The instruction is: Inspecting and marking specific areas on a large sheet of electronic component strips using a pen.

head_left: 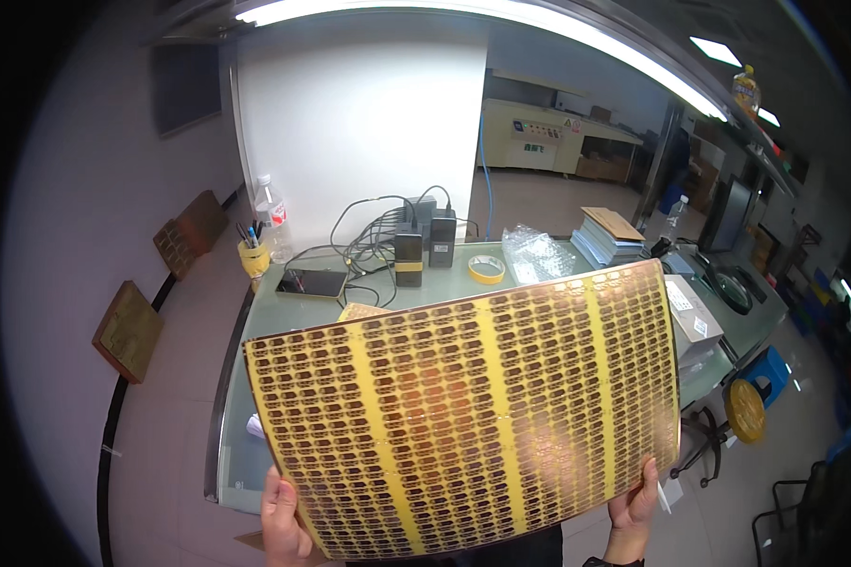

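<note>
A large circuit board panel (487, 416) is held up in front of me, tilted, its right side higher than its left. Rows of small dark brown patterns cover its yellow face, split by plain yellow strips. My left hand (284, 523) grips its lower left edge, thumb on the near face. At the lower right edge my right hand (636, 501) is closed on the panel too. Beside that hand a thin white stick-like thing (665, 498) shows; whether the hand holds it I cannot tell. The panel hides much of the table's near part.
On the glass-topped table (236, 444) lie a phone (312, 283), black devices with cables (408, 257), yellow tape (486, 270), bubble wrap (537, 253) and a stack of boards (610, 236). A bottle (270, 213) and pen cup (253, 260) stand at left, a white box (692, 317) at right.
</note>
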### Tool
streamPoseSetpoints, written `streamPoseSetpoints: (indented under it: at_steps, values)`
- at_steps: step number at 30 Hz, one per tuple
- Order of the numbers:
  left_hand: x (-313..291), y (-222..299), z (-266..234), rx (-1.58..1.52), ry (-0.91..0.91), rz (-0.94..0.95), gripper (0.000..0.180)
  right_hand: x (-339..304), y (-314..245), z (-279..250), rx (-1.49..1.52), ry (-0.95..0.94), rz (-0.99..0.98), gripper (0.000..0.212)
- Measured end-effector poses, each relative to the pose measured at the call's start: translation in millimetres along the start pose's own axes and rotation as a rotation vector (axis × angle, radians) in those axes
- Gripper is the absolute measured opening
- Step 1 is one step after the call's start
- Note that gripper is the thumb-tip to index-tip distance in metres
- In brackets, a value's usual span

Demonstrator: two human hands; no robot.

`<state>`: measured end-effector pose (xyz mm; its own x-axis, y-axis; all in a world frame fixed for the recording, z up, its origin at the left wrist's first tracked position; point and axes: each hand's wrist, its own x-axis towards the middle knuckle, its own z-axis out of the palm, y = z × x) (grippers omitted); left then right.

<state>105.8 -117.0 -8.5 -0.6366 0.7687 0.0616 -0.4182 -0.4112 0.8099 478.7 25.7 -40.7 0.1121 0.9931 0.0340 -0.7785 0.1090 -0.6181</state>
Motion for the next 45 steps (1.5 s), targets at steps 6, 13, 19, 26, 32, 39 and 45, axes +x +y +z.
streamPoseSetpoints:
  at_steps: [6,13,19,26,32,39,45]
  values:
    - [5,5,-25,0.008,0.178,0.009,0.025,-13,0,13,-0.176,-0.080,0.005,0.052]
    - [13,15,-23,0.131,0.256,0.078,0.024,-25,-5,32,-0.361,-0.264,0.000,0.054]
    - [18,10,-11,0.206,0.247,0.061,0.026,-29,-11,37,-0.679,-0.393,0.075,0.046]
    - [3,29,5,0.294,0.261,0.068,0.028,-32,-15,56,-0.724,-0.475,0.072,0.040]
    - [-9,40,15,0.383,0.284,0.056,0.031,-27,-9,55,-0.802,-0.541,0.112,0.037]
    - [-26,57,17,0.493,0.277,0.055,0.043,-27,-6,57,-0.847,-0.595,0.077,0.040]
    - [-23,57,-31,0.622,0.363,0.197,0.042,-24,-6,59,-0.133,-0.334,0.205,0.057]
